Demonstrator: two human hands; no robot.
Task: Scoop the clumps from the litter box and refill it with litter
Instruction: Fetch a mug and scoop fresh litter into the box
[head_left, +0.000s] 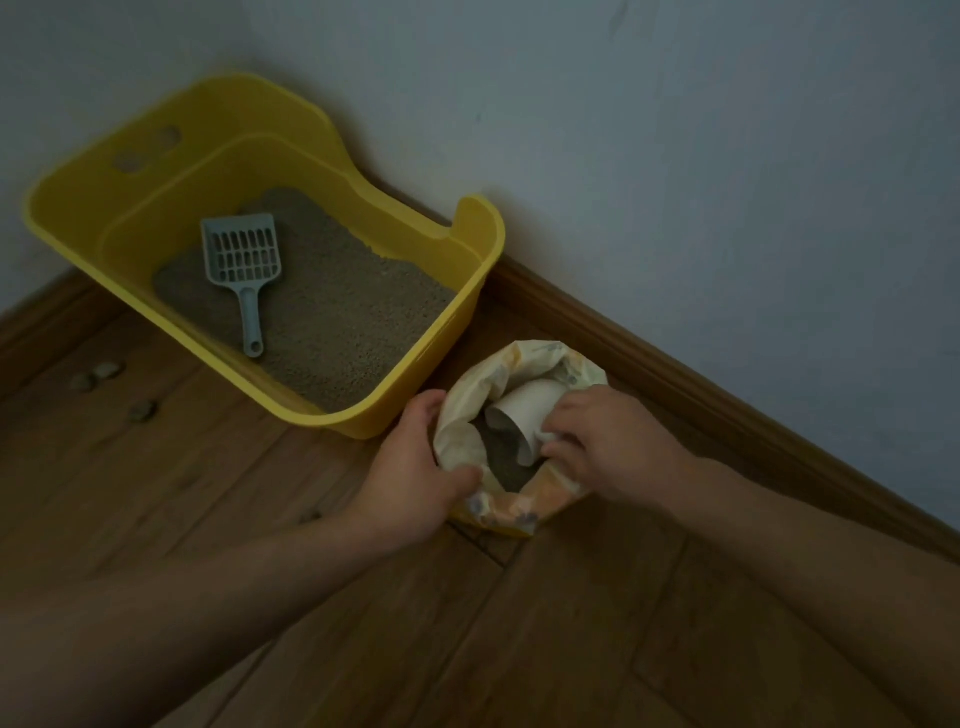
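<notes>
Yellow plastic litter box (358, 418): sits on the brown wooden floor (519, 623), pushed into the corner against the pale wall (675, 156), out of the walking path.
Grey-brown litter in the box (343, 322): lies as a thin, fairly even bed. I judge it low enough for a top-up.
Grey-blue slotted plastic scoop (244, 260): rests flat on the litter bed with its handle toward the person, and neither hand touches it. It is probably parked there because scooping has paused.
Small brown clumps (98, 376): lie on the floor left of the box, well apart from the bag. I cannot tell whether they are scooped waste.
Cream and orange litter bag (519, 512): stands open on the floor just beside the box's near corner, so the carry to the box is short.
Left hand (415, 467): grips the bag's rim with the thumb over the edge, holding the mouth wide and the bag steady.
White paper cup (524, 410): lies tilted inside the bag, mouth down toward the dark litter there.
Right hand (597, 441): has its fingers curled round the cup near its mouth, gripping it as a dipper.
Step in hand: likely filling the cup to carry litter across to the box.
</notes>
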